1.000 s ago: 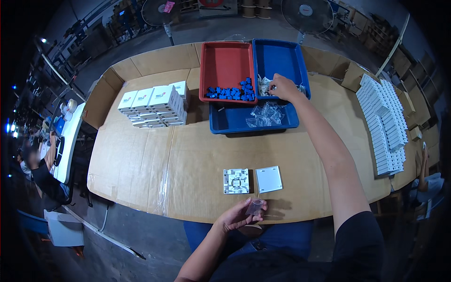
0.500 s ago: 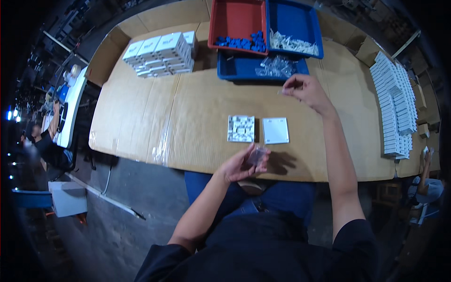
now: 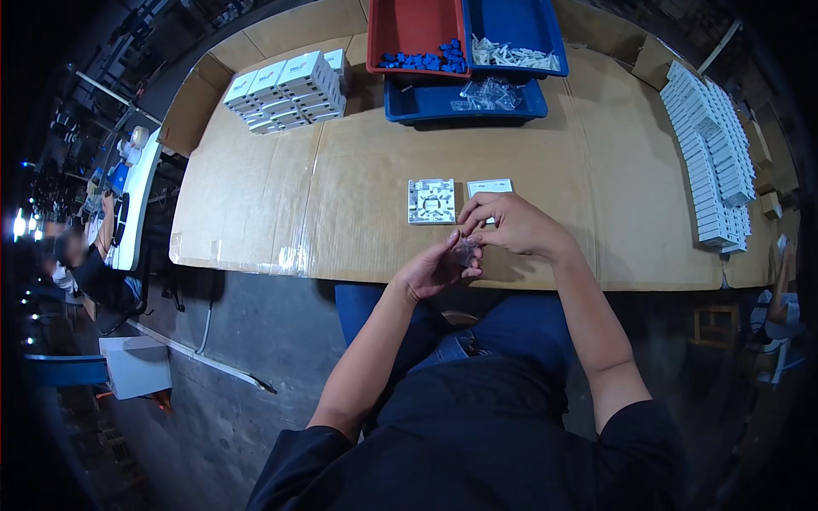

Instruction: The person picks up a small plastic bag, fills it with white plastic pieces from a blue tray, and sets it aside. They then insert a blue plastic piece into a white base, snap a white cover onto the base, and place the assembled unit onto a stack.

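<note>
While the left hand [image 3: 431,271] grasps a clear bag [image 3: 464,254] above the near edge of the counter [image 3: 358,204], the right hand [image 3: 514,225] meets its top, its own grip impossible to tell. Just beyond lie a patterned square [image 3: 431,202] and a white panel [image 3: 490,185].

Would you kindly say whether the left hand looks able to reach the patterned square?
Probably yes: bare cardboard lies between the left hand and the patterned square, though the clear plastic it holds may hinder.

2 hands [image 3: 430,271] [image 3: 518,226], 2 blue trays [image 3: 511,21] [image 3: 417,107] and 1 red tray [image 3: 417,30] are visible.
</note>
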The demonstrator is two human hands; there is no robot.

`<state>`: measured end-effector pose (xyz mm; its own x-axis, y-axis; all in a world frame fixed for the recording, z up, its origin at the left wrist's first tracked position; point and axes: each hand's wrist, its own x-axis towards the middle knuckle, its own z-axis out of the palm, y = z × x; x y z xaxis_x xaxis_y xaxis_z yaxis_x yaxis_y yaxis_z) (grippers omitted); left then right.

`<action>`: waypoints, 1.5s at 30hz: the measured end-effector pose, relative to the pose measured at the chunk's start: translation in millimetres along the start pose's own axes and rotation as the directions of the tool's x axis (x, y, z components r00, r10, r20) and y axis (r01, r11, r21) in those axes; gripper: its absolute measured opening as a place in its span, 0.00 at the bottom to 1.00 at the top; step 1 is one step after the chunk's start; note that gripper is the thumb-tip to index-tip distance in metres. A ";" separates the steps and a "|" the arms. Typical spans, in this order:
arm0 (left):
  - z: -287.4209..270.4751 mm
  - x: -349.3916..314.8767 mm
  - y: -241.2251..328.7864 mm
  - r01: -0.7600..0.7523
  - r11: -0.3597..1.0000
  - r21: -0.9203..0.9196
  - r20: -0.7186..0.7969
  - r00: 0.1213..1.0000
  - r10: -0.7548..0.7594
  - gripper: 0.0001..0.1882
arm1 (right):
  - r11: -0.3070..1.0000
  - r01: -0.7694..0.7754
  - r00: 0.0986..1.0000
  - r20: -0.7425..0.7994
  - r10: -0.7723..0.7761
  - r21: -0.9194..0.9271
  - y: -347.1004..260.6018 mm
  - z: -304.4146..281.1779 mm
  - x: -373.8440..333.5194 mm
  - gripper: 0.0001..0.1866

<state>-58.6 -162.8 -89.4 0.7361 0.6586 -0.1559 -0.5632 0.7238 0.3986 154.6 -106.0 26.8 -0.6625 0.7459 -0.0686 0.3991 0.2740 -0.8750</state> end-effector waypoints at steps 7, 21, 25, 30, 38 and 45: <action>-6.6 0.7 1.9 -0.058 0.997 -0.056 0.011 0.998 0.058 0.24 | 0.927 -0.258 0.937 0.304 0.171 0.273 1.9 -4.4 17.5 0.18; 0.9 2.6 7.7 0.032 0.990 -0.136 0.062 0.998 -0.023 0.32 | 0.994 -0.038 0.998 0.055 0.032 0.104 14.1 -74.2 47.1 0.08; 13.0 5.3 16.1 0.039 0.997 -0.059 -0.008 0.999 -0.040 0.34 | 0.997 -0.073 0.908 -0.415 0.051 -0.038 47.9 -151.4 121.5 0.09; 11.3 8.3 15.4 0.034 0.995 -0.092 0.055 0.998 -0.029 0.32 | 0.850 -0.254 0.744 -0.655 -0.134 -0.462 92.8 -219.2 201.9 0.11; 11.8 8.5 16.2 0.071 0.974 -0.215 0.040 0.997 -0.064 0.34 | 0.636 -0.434 0.713 -0.675 -0.191 -0.638 141.4 -234.9 264.1 0.11; 10.2 12.1 11.5 0.064 0.984 -0.165 0.063 0.997 -0.054 0.33 | 0.863 -0.229 0.474 -0.826 -0.305 -0.450 156.3 -256.4 243.3 0.10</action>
<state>-52.4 -148.6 -77.5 0.7878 0.6041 -0.1200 -0.5692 0.7885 0.2330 218.4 274.0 -3.7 0.0882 0.7713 0.6303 0.7818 0.3385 -0.5236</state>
